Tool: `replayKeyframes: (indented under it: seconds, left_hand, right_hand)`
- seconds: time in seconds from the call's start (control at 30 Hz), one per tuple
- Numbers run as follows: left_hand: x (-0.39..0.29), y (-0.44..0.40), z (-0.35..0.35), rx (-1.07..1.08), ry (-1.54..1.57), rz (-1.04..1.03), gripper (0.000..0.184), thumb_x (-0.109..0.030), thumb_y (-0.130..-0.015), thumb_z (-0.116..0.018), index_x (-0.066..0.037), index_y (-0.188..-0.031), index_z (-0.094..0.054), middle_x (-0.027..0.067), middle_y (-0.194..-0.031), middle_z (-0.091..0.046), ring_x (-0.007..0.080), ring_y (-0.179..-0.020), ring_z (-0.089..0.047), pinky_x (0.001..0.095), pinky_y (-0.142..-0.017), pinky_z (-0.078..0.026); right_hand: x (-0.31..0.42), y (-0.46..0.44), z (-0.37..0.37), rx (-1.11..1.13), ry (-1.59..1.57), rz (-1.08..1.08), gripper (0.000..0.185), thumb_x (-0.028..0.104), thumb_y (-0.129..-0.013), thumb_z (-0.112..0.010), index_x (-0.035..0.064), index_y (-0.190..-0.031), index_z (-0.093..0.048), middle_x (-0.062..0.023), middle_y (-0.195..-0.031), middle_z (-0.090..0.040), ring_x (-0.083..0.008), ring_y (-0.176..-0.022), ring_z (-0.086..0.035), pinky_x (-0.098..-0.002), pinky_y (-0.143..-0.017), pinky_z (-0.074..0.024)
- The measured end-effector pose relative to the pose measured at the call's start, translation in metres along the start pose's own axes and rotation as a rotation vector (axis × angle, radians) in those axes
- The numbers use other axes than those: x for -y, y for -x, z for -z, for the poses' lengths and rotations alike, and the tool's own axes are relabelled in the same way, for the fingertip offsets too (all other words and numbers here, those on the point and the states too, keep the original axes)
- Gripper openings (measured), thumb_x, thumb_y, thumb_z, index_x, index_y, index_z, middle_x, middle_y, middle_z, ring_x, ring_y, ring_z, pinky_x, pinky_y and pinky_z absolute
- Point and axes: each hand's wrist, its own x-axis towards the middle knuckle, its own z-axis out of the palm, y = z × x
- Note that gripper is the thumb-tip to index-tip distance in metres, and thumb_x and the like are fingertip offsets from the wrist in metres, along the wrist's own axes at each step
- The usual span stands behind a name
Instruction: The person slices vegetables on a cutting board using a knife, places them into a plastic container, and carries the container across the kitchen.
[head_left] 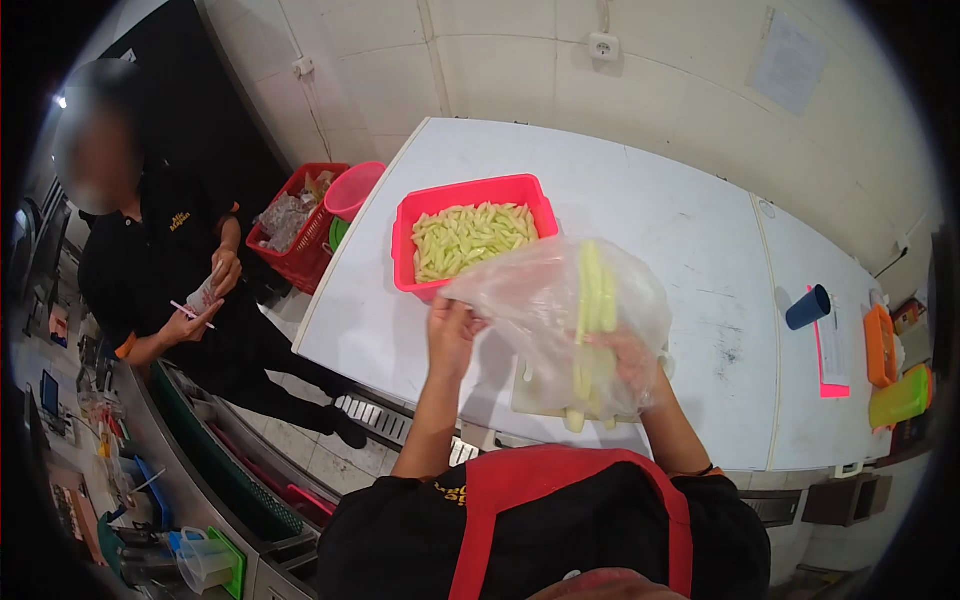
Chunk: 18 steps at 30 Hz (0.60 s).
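Observation:
A clear plastic bag (520, 295) spreads across the middle of the view, with long pale green cucumber strips (597, 285) in or behind it. My left hand (455, 328) pinches the bag's left edge, just in front of the pink tub. Through the cloudy plastic my right hand (628, 358) shows, its fingers closed around the strips; the film blurs the fingertips. Below the bag lies a pale cutting board (530, 398), mostly covered. The pink tub (405, 240) is full of short cut cucumber pieces (475, 240).
The white table (700, 250) stands against a tiled wall. On its right are a dark blue cup (808, 307), a pink-edged paper (832, 350) and an orange container (880, 345). Another person (165, 240) stands at the left holding a pen. A red crate (300, 255) sits beyond the table.

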Motion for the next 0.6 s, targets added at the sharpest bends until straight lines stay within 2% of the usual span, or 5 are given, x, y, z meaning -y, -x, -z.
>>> replayKeyframes:
  seconds: [0.13, 0.23, 0.27, 0.4, 0.6]
  left_hand:
    - [-0.032, -0.019, 0.064, -0.182, 0.129, -0.201, 0.020, -0.009, -0.095, -0.049, -0.007, -0.115, -0.051, 0.0074, -0.110, -0.060, 0.0164, -0.096, -0.062, 0.0338, -0.083, -0.053]
    - [-0.053, -0.012, 0.095, -0.305, 0.062, -0.228, 0.017, -0.008, -0.095, -0.049, -0.007, -0.112, -0.051, 0.0064, -0.107, -0.061, 0.0160, -0.095, -0.062, 0.0330, -0.082, -0.054]
    - [-0.056, -0.012, 0.100, -0.349, 0.045, -0.228, 0.017, -0.008, -0.094, -0.050, -0.008, -0.111, -0.051, 0.0060, -0.106, -0.061, 0.0159, -0.094, -0.062, 0.0323, -0.081, -0.054]
    - [-0.052, -0.018, 0.171, -0.437, -0.078, -0.290, 0.017, -0.008, -0.093, -0.053, -0.009, -0.110, -0.052, 0.0053, -0.103, -0.061, 0.0159, -0.088, -0.062, 0.0301, -0.077, -0.054]
    - [-0.080, -0.030, 0.225, -0.859, -0.058, -0.467, 0.020, -0.009, -0.091, -0.056, -0.006, -0.109, -0.050, 0.0104, -0.103, -0.060, 0.0237, -0.086, -0.063, 0.0309, -0.074, -0.055]
  right_hand:
    - [-0.016, -0.011, 0.047, -0.217, -0.483, 0.000, 0.039, 0.015, -0.087, -0.059, 0.0003, -0.123, -0.051, -0.0125, -0.097, -0.062, -0.0236, -0.082, -0.064, -0.0413, -0.080, -0.0528]
    - [0.000, 0.011, 0.041, -0.165, -0.447, 0.168, 0.038, 0.014, -0.087, -0.059, 0.0014, -0.122, -0.050, -0.0113, -0.091, -0.061, -0.0224, -0.071, -0.063, -0.0420, -0.077, -0.0534]
    - [0.001, 0.013, 0.037, -0.054, -0.296, 0.190, 0.049, 0.016, -0.084, -0.062, 0.0012, -0.127, -0.044, -0.0086, -0.085, -0.061, -0.0183, -0.070, -0.061, -0.0325, -0.068, -0.0523]
    - [0.031, 0.021, 0.010, 0.025, 0.529, 0.037, 0.054, 0.005, -0.073, -0.069, 0.0021, -0.121, -0.044, -0.0084, -0.081, -0.058, -0.0149, -0.067, -0.059, -0.0276, -0.064, -0.0488]
    - [0.028, 0.022, 0.045, -0.252, 0.044, 0.383, 0.043, 0.011, -0.078, -0.067, 0.0039, -0.114, -0.045, -0.0066, -0.080, -0.056, -0.0138, -0.065, -0.055, -0.0268, -0.061, -0.0472]
